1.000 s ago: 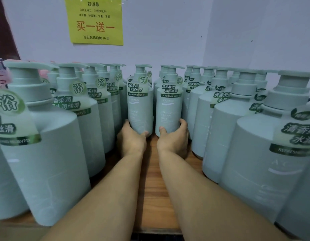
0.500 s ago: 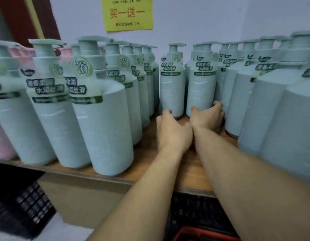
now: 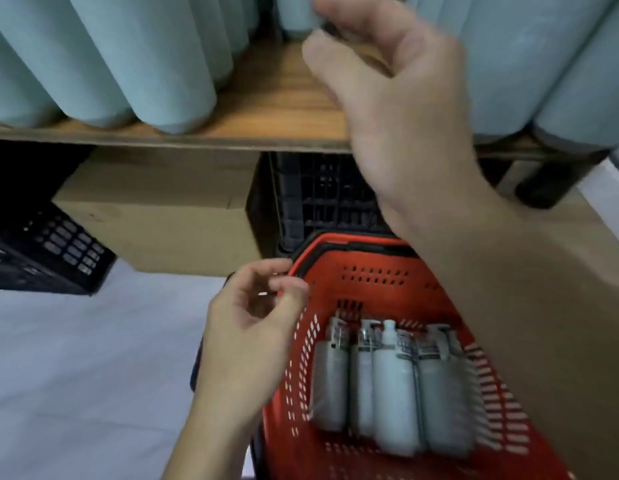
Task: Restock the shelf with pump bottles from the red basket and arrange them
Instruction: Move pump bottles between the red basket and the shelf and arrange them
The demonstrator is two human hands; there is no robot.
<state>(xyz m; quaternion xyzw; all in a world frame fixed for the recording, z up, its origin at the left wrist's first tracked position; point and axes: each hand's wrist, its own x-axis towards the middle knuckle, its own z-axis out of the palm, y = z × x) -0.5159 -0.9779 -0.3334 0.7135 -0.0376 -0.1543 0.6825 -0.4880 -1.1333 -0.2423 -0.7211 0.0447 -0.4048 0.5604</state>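
Pump bottles (image 3: 391, 382) smooth, cylindrical, in perforated red basket (image 3: 370, 282); both grips loosely curled, empty.

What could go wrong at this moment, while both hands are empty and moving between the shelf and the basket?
1. The right hand crosses the shelf edge close to the standing bottles; a brush could topple one.
2. The bottles in the red basket lie packed side by side, so lifting one may snag neighbouring pumps.

shop: stocked shelf (image 3: 266, 109), red basket (image 3: 370, 282)
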